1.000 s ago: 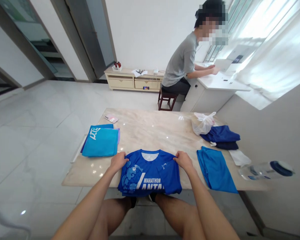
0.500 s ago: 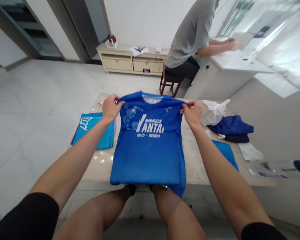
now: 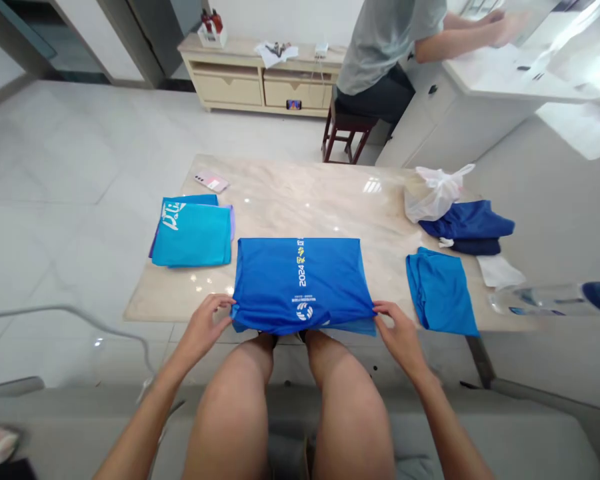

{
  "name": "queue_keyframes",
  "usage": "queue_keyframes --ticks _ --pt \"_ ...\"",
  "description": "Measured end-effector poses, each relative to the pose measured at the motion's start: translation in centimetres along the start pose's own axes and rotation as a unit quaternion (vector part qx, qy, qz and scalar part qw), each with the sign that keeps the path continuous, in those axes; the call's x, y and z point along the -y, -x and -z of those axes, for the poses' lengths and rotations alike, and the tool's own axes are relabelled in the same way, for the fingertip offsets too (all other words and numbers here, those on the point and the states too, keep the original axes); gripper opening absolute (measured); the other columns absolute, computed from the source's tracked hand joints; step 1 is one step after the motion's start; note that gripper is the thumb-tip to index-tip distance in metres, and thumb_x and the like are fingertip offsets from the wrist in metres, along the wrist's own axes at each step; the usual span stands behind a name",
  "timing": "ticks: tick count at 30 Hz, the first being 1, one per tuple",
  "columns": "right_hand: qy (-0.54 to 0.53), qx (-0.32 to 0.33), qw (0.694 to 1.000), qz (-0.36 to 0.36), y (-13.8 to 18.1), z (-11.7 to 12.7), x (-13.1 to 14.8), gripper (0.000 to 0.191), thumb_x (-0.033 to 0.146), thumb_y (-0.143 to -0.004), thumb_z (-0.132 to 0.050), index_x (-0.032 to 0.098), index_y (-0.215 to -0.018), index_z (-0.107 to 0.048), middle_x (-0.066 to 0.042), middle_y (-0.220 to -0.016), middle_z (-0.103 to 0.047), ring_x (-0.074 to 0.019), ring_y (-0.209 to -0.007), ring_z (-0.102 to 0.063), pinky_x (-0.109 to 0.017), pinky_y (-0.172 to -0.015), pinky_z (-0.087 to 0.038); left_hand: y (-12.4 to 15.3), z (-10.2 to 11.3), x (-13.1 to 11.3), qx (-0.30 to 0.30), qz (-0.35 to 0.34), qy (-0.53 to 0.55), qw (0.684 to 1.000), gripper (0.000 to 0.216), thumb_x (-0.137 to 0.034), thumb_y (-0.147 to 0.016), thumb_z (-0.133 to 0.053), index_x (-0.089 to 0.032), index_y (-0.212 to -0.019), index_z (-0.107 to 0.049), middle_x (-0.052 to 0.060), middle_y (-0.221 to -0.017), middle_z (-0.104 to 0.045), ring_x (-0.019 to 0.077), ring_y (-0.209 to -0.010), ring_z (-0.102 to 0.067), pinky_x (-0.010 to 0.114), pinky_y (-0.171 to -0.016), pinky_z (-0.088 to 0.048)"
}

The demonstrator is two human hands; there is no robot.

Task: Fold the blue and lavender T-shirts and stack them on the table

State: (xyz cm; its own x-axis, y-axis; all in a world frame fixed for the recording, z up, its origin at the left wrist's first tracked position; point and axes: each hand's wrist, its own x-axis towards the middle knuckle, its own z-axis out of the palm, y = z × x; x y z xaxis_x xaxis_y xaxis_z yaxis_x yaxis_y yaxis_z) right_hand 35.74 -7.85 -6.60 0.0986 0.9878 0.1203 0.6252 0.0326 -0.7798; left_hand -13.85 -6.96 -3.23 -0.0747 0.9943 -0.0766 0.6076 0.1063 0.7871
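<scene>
Down from mid-air, the folded blue running shirt [image 3: 303,283] is lying squared on the marble tabletop [image 3: 300,200], the left hand [image 3: 203,327] and right hand [image 3: 403,333] spreading open, fingertips smoothing its near corners.

We record a phone [image 3: 210,182] and a white plastic bag [image 3: 433,195] on the marble table [image 3: 305,200], with a seated person [image 3: 375,60] at a white desk [image 3: 485,77] beyond, near a low wooden cabinet [image 3: 260,77].

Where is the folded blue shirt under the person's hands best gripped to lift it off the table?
Take the folded blue shirt by its near edge, at both corners, from the person's side. That edge overhangs the marble-patterned table, leaving fabric for fingers to get under, and the left hand and right hand are there. Its wide, flat shape probably needs both hands.
</scene>
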Motion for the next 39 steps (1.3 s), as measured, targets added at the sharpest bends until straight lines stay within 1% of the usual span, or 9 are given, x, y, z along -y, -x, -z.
queue_keyframes --ticks 3,6,10,13,20,26,31,35,39 --pt "0.018 -0.002 0.998 -0.068 4.4 1.1 0.7 0.036 0.054 -0.095 -0.066 0.023 -0.11 -0.075 -0.016 -0.116 -0.079 -0.0315 -0.105 -0.077 -0.05 -0.092 -0.065 4.6 0.2 -1.5 -0.05 0.08 0.038 0.995 0.041 -0.064 -0.08 -0.08 -0.027 -0.096 -0.074 0.007 -0.103 -0.078 0.0279 -0.093 -0.073 0.045 -0.092 -0.062" --pt "-0.015 -0.042 0.993 -0.113 7.7 1.4 4.1 0.043 0.059 -0.097 -0.063 0.02 -0.11 -0.075 -0.016 -0.112 -0.079 -0.0301 -0.1 -0.076 -0.047 -0.089 -0.065 8.3 0.4 -6.4 -0.114 0.135 0.244 0.954 0.039 -0.056 -0.081 -0.087 -0.023 -0.093 -0.072 0.003 -0.09 -0.07 0.0213 -0.086 -0.067 0.034 -0.084 -0.058" --pt "-0.061 -0.039 0.992 -0.101 11.8 0.7 10.8 0.042 0.056 -0.101 -0.059 0.019 -0.111 -0.077 -0.015 -0.115 -0.079 -0.0294 -0.105 -0.075 -0.045 -0.095 -0.062 12.4 0.7 -14.3 -0.068 0.181 0.638 0.746 0.025 -0.033 -0.09 -0.084 -0.019 -0.088 -0.063 -0.001 -0.083 -0.054 0.0131 -0.075 -0.055 0.025 -0.072 -0.053" --pt "-0.067 -0.053 0.993 -0.08 14.8 0.2 14.4 0.046 0.052 -0.108 -0.047 0.019 -0.119 -0.076 -0.016 -0.123 -0.079 -0.03 -0.114 -0.072 -0.048 -0.105 -0.057 15.0 1.0 -18.2 -0.038 0.185 0.759 0.623 0.022 -0.019 -0.103 -0.063 -0.018 -0.082 -0.057 0.0 -0.082 -0.047 0.0114 -0.07 -0.051 0.023 -0.068 -0.05" --pt "-0.098 -0.091 0.987 -0.089 20.4 0.3 15.1 0.059 0.057 -0.104 -0.055 0.017 -0.145 -0.067 -0.02 -0.147 -0.07 -0.0327 -0.125 -0.071 -0.051 -0.11 -0.056 21.3 1.5 -20.5 0.001 0.131 0.819 0.558 0.028 -0.014 -0.109 -0.049 -0.016 -0.083 -0.057 0.0 -0.082 -0.043 0.0103 -0.069 -0.048 0.022 -0.068 -0.048" --pt "-0.094 -0.113 0.989 0.004 24.6 1.0 15.9 0.039 0.05 -0.104 -0.059 0.02 -0.125 -0.074 -0.017 -0.145 -0.072 -0.0314 -0.129 -0.071 -0.053 -0.112 -0.056 26.8 2.3 -21.1 0.033 0.061 0.79 0.609 0.02 -0.016 -0.098 -0.075 -0.018 -0.088 -0.058 -0.003 -0.082 -0.043 0.009 -0.069 -0.046 0.021 -0.067 -0.045" --pt "-0.096 -0.125 0.985 0.067 25.8 1.1 18.4 0.034 0.042 -0.108 -0.056 0.02 -0.127 -0.073 -0.016 -0.136 -0.076 -0.0284 -0.125 -0.072 -0.049 -0.11 -0.058 30.1 3.3 -20.6 0.063 0.008 0.64 0.766 0.029 -0.03 -0.088 -0.091 -0.02 -0.097 -0.065 -0.004 -0.079 -0.053 0.0091 -0.067 -0.046 0.023 -0.067 -0.043" --pt "-0.081 -0.107 0.984 0.113 25.3 0.7 19.2 0.034 0.039 -0.109 -0.055 0.021 -0.135 -0.07 -0.014 -0.139 -0.075 -0.0274 -0.13 -0.07 -0.047 -0.113 -0.057 30.2 3.3 -19.3 0.06 -0.032 0.406 0.911 0.035 -0.053 -0.1 -0.074 -0.018 -0.102 -0.075 0.005 -0.09 -0.071 0.0154 -0.076 -0.059 0.03 -0.077 -0.05" --pt "-0.077 -0.109 0.982 0.131 24.7 0.6 18.2 0.033 0.038 -0.11 -0.055 0.021 -0.134 -0.07 -0.013 -0.137 -0.075 -0.0273 -0.128 -0.071 -0.046 -0.111 -0.058 28.7 2.2 -17.5 0.005 -0.064 0.187 0.98 0.033 -0.05 -0.103 -0.062 -0.021 -0.106 -0.077 0.008 -0.103 -0.078 0.0228 -0.09 -0.071 0.035 -0.083 -0.056"
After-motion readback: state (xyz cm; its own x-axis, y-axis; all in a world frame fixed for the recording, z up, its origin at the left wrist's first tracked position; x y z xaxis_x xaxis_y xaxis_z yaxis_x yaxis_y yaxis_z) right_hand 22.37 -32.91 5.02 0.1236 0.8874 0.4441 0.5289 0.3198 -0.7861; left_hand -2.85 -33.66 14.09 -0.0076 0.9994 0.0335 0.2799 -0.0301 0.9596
